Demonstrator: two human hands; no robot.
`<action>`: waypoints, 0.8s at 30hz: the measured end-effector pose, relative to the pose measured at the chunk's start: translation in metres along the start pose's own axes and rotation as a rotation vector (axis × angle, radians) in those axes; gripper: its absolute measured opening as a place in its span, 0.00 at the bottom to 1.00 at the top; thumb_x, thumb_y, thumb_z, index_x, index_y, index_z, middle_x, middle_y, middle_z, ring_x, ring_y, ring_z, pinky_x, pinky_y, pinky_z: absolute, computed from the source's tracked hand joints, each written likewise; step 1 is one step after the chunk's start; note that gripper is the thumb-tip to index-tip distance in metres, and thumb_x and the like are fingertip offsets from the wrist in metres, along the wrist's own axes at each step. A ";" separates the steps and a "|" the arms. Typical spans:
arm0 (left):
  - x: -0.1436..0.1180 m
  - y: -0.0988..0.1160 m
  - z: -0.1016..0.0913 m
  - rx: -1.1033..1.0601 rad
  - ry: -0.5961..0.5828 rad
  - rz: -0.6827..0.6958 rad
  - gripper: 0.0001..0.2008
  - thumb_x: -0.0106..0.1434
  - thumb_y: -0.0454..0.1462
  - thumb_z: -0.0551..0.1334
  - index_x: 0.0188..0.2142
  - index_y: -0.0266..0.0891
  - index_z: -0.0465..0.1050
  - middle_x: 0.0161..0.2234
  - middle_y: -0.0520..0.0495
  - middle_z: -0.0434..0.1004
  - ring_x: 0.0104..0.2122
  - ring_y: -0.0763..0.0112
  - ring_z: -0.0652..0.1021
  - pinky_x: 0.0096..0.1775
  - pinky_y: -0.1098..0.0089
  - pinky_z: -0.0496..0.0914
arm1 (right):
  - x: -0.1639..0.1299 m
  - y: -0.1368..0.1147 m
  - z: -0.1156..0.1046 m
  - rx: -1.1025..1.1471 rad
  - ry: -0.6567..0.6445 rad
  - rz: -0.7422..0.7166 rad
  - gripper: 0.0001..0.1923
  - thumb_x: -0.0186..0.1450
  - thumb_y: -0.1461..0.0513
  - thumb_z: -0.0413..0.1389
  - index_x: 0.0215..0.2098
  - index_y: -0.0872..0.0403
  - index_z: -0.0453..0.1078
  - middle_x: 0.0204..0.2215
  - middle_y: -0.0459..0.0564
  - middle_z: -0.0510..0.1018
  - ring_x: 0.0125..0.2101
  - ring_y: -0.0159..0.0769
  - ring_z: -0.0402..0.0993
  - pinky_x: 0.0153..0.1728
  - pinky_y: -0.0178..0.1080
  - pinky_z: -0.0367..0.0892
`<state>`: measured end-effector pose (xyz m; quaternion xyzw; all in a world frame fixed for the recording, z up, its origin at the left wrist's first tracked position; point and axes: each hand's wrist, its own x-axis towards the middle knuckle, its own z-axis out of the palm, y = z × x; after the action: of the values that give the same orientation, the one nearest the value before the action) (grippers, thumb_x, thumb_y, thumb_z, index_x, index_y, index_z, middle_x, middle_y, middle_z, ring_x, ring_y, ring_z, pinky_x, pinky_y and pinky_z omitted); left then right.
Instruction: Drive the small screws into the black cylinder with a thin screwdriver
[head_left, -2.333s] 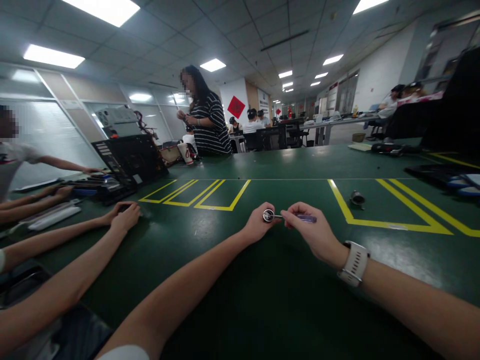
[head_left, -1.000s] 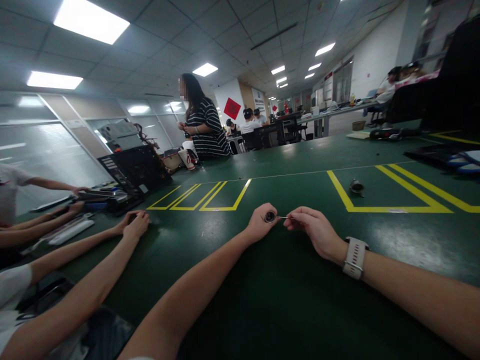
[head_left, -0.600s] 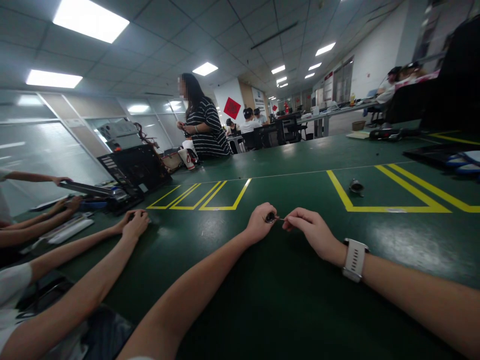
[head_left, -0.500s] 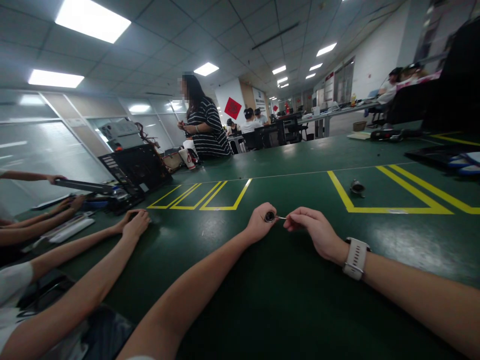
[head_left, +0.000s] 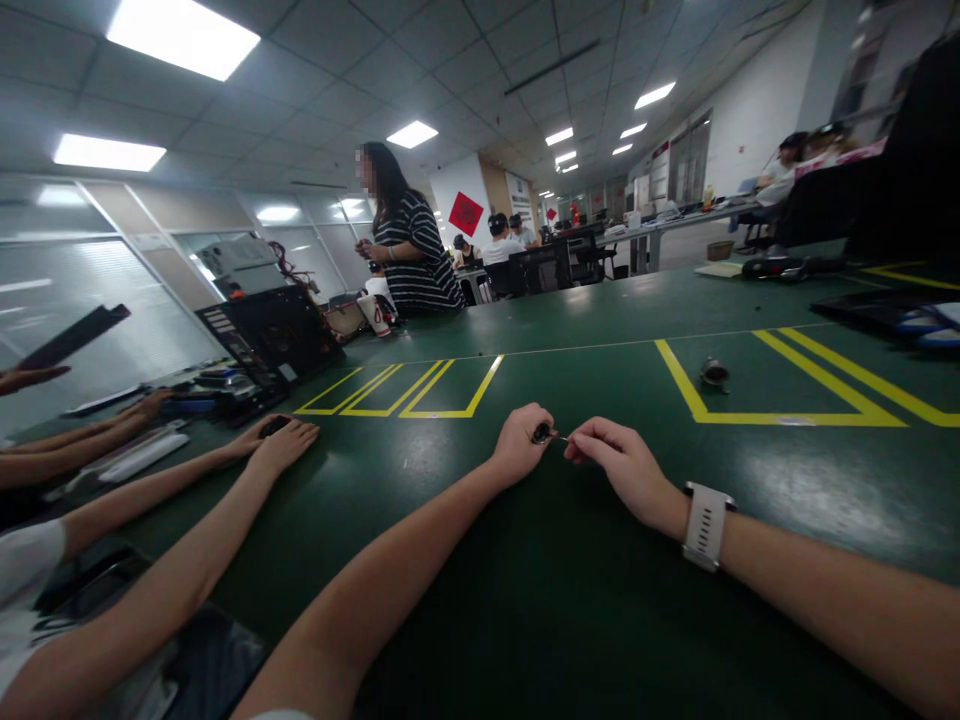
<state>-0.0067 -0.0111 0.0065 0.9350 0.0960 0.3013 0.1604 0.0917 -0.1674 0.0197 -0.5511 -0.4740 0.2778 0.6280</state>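
Note:
My left hand (head_left: 519, 446) is closed around a small dark round metal part (head_left: 541, 433), whose ring-shaped open end faces me. Right beside it, my right hand (head_left: 604, 447) pinches a thin metal rod (head_left: 559, 437) between thumb and fingertips. The rod's other end meets the round part; whether it sits inside is too small to tell. Both hands are just above the green table (head_left: 480, 560). A second dark metal part with a round opening (head_left: 714, 374) lies within the yellow tape outline to the right.
Yellow tape outlines (head_left: 437, 414) mark the table ahead. At left, a co-worker's hands (head_left: 281, 447) hold a dark object, near an opened computer case (head_left: 262, 345). A white cup (head_left: 373, 315) stands by a person in stripes (head_left: 420, 255). A dark tool (head_left: 787, 267) lies far right.
My hands keep nearly the same pose, the right one shifted slightly left. At far left, another person's hand has raised a long dark panel. The neighbouring co-worker's hands have turned, showing a dark object.

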 end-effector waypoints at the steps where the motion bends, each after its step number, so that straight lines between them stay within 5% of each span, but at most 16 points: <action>1: 0.000 0.000 0.000 0.005 -0.003 0.013 0.07 0.55 0.32 0.59 0.22 0.36 0.63 0.23 0.53 0.63 0.26 0.75 0.66 0.29 0.73 0.59 | 0.001 0.000 0.000 0.031 -0.001 0.016 0.09 0.59 0.59 0.51 0.26 0.55 0.69 0.26 0.48 0.74 0.30 0.36 0.69 0.35 0.43 0.63; 10: -0.001 -0.003 0.000 -0.134 -0.005 -0.014 0.07 0.54 0.33 0.61 0.24 0.36 0.63 0.24 0.54 0.62 0.26 0.76 0.66 0.29 0.74 0.60 | 0.008 0.002 -0.006 0.436 0.042 0.291 0.07 0.54 0.60 0.55 0.26 0.56 0.70 0.25 0.50 0.76 0.27 0.35 0.70 0.34 0.41 0.63; 14: 0.000 -0.002 0.000 -0.138 -0.007 -0.039 0.08 0.53 0.34 0.62 0.24 0.36 0.62 0.24 0.54 0.62 0.26 0.76 0.65 0.29 0.74 0.60 | 0.007 0.007 -0.005 0.412 0.049 0.227 0.07 0.56 0.59 0.55 0.27 0.56 0.70 0.26 0.49 0.76 0.28 0.35 0.70 0.34 0.40 0.63; 19: 0.000 0.000 -0.001 -0.020 -0.046 -0.027 0.06 0.55 0.32 0.59 0.24 0.36 0.63 0.24 0.53 0.63 0.27 0.74 0.66 0.31 0.73 0.61 | 0.002 0.004 -0.002 0.117 0.025 0.035 0.09 0.60 0.59 0.52 0.27 0.54 0.70 0.26 0.48 0.75 0.30 0.36 0.69 0.35 0.41 0.63; 24: 0.000 0.002 -0.001 0.066 -0.080 0.006 0.05 0.55 0.29 0.57 0.23 0.37 0.64 0.24 0.52 0.64 0.27 0.74 0.67 0.32 0.72 0.60 | 0.002 0.000 -0.002 0.106 -0.006 0.073 0.09 0.59 0.59 0.52 0.25 0.55 0.69 0.26 0.48 0.75 0.29 0.35 0.70 0.34 0.41 0.64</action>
<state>-0.0072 -0.0128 0.0083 0.9514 0.0965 0.2610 0.1321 0.0939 -0.1662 0.0201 -0.5331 -0.4402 0.3268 0.6444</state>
